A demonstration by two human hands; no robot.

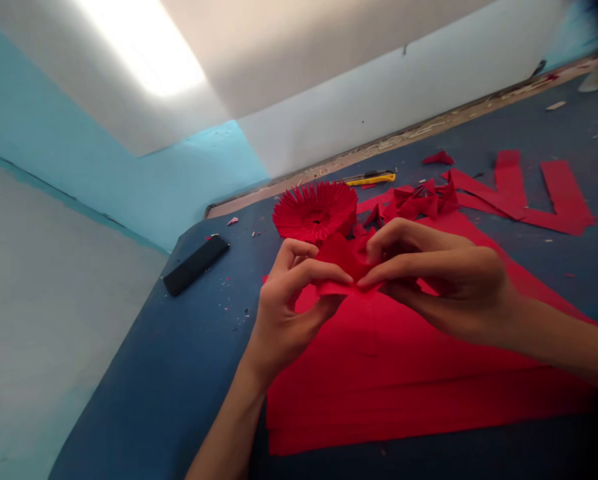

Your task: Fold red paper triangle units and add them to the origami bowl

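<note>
Between my two hands is a small piece of red paper [343, 257], partly folded, its lower edge bent between the fingertips. My left hand [293, 293] pinches its left side with thumb and fingers. From the right, my right hand [439, 273] grips the other side, its fingertips almost meeting those of the left. Large red sheets [403, 373] lie stacked beneath both hands. Just behind the held piece stands a round, pleated red paper rosette [316, 210] with a spiky edge. My fingers hide part of the fold.
A yellow utility knife [371, 178] lies behind the rosette. Red paper scraps [419, 200] and cut strips [519, 193] spread to the right. A black oblong object [197, 265] rests on the blue table [179, 373] at left. A white bottle [597, 75] stands at the far right corner.
</note>
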